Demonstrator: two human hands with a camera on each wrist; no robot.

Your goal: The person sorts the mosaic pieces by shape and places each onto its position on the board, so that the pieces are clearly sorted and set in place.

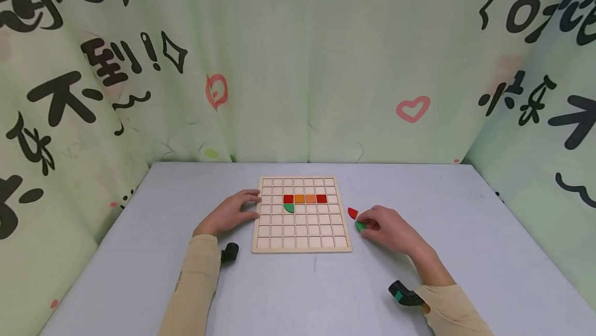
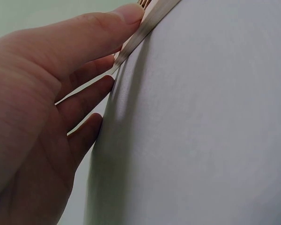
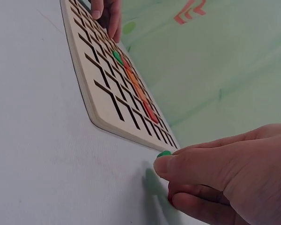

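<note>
A wooden grid board (image 1: 300, 245) lies on the table, its square cells edged by thin ridges. In one row sit a red square (image 1: 288, 199), two orange squares (image 1: 304, 199) and another red square (image 1: 321, 199). Under the left red one is a green quarter-circle piece (image 1: 289, 207). My left hand (image 1: 229, 214) rests at the board's left edge, fingers fairly straight, thumb on the rim in the left wrist view. Right of the board, my right hand (image 1: 388, 228) pinches a green piece (image 3: 165, 153) between thumb and fingers. A red quarter-circle piece (image 1: 353, 213) lies beside those fingertips.
The white table (image 1: 186, 186) is bounded by pale green curtains (image 1: 354, 67) with black lettering at the back and sides. A black wrist device (image 1: 229, 253) sits by the left sleeve, another device (image 1: 404, 294) by the right sleeve.
</note>
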